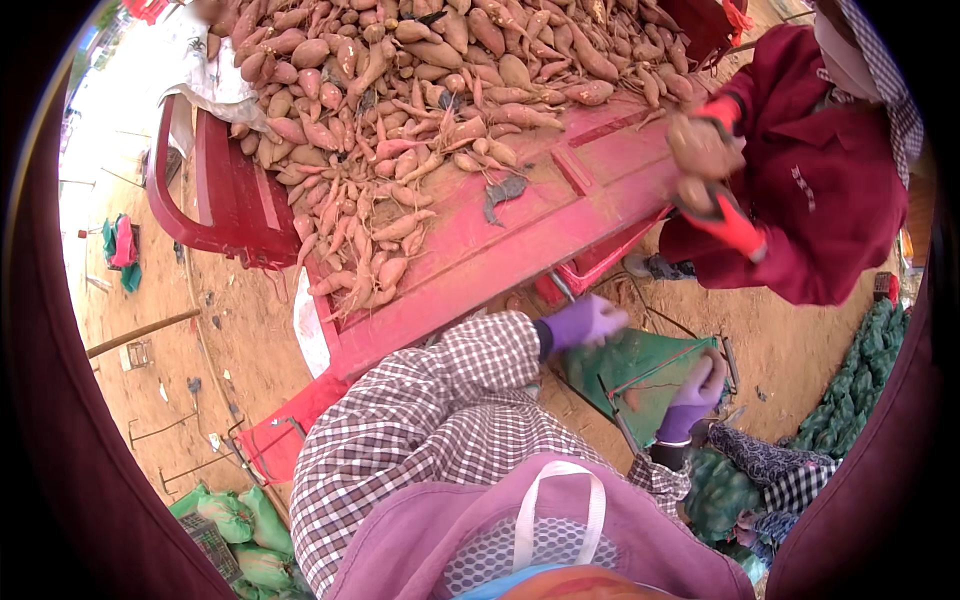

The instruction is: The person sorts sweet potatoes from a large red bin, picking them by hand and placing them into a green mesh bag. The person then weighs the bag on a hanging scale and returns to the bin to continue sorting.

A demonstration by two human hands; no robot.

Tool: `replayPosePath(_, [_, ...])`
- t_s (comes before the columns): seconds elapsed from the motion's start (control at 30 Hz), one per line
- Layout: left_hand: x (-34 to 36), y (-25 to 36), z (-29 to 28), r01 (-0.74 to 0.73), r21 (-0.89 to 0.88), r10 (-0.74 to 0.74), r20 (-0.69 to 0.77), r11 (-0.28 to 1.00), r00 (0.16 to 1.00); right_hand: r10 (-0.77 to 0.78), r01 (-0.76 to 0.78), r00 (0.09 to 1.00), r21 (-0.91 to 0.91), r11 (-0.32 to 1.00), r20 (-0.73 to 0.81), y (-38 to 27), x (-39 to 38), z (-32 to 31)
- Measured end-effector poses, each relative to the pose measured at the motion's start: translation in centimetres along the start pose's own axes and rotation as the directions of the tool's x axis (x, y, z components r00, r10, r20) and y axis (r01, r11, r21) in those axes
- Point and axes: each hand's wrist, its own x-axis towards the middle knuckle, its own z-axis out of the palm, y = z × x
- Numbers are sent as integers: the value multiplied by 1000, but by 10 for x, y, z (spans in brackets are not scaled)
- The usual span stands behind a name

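Note:
A green mesh bag (640, 380) is spread over a thin metal frame (622, 425) low in front of me. My left hand (588, 322), in a purple glove, is closed at the bag's far left corner. The fingers are slightly blurred. My right hand (698, 392), also gloved in purple, has its fingers curled at the bag's right edge by the frame's corner. What lies between those fingertips is partly hidden. Beyond the bag, a heap of sweet potatoes (400, 110) covers much of a red truck bed (480, 260). Smaller rooty ones spill towards its near left corner.
Across at the right, a co-worker in a maroon jacket (800, 190) holds blurred sweet potatoes (700, 148) in orange-and-black gloves. A red crate (600, 262) sits under the bed's edge. Filled green mesh sacks (850, 385) line the right; green bags (262, 525) lie lower left.

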Motion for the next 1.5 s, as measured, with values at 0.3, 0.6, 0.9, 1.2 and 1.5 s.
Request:
replayPosePath(0.3, [55,120,-468,38,611,563,-750,791,348,-546,462,771,304,833,327,-201,169,423])
replayPosePath(0.6, [165,173,-526,499,-5,-103,-980,866,170,-194,271,936,-251,929,294,-236,244,666])
replayPosePath(0.9, [141,113,-578,-327,293,367,-910,898,192,-92,-646,451,395,654,888,-236,254,690])
replayPosePath(1.2, [135,112,-563,64,372,341,-896,926,285,-105,-373,272,205,905,957,-308,250,682])
replayPosePath(1.5, [33,65,-484,-528,115,470,-639,841,609,-364,-934,35,160,319,931,-213,178,580])
